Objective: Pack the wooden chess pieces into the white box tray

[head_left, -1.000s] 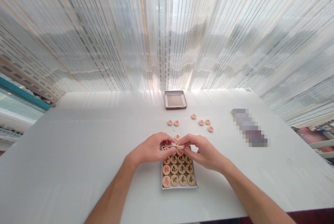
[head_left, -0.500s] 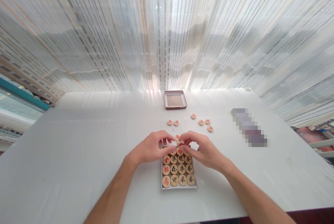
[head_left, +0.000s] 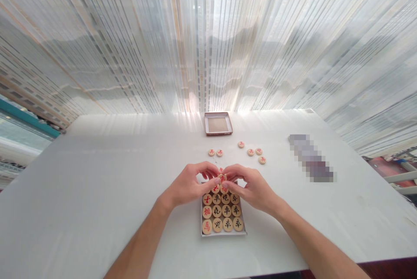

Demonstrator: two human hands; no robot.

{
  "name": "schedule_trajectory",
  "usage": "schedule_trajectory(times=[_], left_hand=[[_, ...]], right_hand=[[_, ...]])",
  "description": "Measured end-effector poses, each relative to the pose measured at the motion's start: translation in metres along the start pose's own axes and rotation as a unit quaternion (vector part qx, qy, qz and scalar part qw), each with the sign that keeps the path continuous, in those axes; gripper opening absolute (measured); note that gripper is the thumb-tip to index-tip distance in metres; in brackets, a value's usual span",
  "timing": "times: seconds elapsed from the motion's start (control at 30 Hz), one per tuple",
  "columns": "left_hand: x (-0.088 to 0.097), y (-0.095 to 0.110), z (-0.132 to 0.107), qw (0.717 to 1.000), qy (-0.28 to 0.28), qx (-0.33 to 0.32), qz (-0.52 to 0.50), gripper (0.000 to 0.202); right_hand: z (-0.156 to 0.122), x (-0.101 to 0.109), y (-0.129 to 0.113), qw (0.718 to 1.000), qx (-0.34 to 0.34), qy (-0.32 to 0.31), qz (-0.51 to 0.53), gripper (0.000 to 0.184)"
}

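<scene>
Over the far end of a shallow white box [head_left: 224,235], my left hand [head_left: 194,182] and my right hand [head_left: 250,186] meet. Between their fingertips is one round wooden Chinese chess piece [head_left: 222,178] with a red character, and both hands are closed on it. Just behind it another red-marked piece [head_left: 221,169] shows between the fingers. Rows of chess pieces fill the near part of the box, several with black characters and a red-marked column on the left. My fingers partly cover the far row.
Two red-marked pieces [head_left: 215,152] lie side by side beyond my hands. Several more pieces [head_left: 250,152] are scattered to their right. An open box lid [head_left: 218,134] rests near the curtain [head_left: 192,53]. A blurred-out flat object [head_left: 311,157] lies on the white table [head_left: 97,192] at right.
The piece between my fingertips has turned, so its red face now shows. My hands stay over the far end of the box.
</scene>
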State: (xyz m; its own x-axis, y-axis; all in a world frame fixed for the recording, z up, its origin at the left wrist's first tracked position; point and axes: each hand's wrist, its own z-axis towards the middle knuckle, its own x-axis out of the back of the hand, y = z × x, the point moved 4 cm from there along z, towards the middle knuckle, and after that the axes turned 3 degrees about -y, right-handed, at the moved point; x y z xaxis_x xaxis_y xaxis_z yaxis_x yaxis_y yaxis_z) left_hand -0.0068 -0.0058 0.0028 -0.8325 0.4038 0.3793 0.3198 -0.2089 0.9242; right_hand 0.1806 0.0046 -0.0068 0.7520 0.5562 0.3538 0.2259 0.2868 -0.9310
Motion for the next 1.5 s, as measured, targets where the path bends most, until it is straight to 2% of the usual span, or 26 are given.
schedule_trajectory(times=[0.2, 0.57, 0.67, 0.8, 1.07, 1.33, 1.5], left_hand=[[-0.002, -0.001, 0.000, 1.000, -0.001, 0.002, 0.004, 0.015], [0.003, -0.008, 0.001, 0.998, 0.018, 0.038, 0.052, 0.025], [0.004, -0.011, 0.002, 0.996, 0.022, 0.039, 0.077, 0.022], [0.002, -0.017, 0.002, 0.993, 0.007, 0.044, 0.114, 0.020], [-0.002, -0.024, 0.001, 0.990, -0.022, 0.055, 0.130, 0.024], [-0.001, -0.025, 0.000, 0.989, -0.028, 0.061, 0.129, 0.025], [-0.001, -0.025, 0.000, 0.989, -0.028, 0.058, 0.132, 0.025]], right_hand=[[0.000, -0.003, 0.001, 1.000, 0.023, 0.004, -0.011, 0.018], [-0.001, 0.000, -0.010, 0.995, 0.043, 0.006, -0.087, 0.007], [-0.003, 0.001, -0.013, 0.995, 0.039, -0.012, -0.088, 0.011], [-0.007, -0.001, -0.016, 0.995, 0.020, -0.070, -0.075, 0.015], [-0.012, -0.015, -0.021, 0.982, -0.001, -0.174, -0.078, 0.005], [-0.015, -0.029, -0.017, 0.963, 0.003, -0.193, -0.190, 0.010], [-0.016, -0.030, -0.014, 0.957, 0.013, -0.175, -0.230, 0.015]])
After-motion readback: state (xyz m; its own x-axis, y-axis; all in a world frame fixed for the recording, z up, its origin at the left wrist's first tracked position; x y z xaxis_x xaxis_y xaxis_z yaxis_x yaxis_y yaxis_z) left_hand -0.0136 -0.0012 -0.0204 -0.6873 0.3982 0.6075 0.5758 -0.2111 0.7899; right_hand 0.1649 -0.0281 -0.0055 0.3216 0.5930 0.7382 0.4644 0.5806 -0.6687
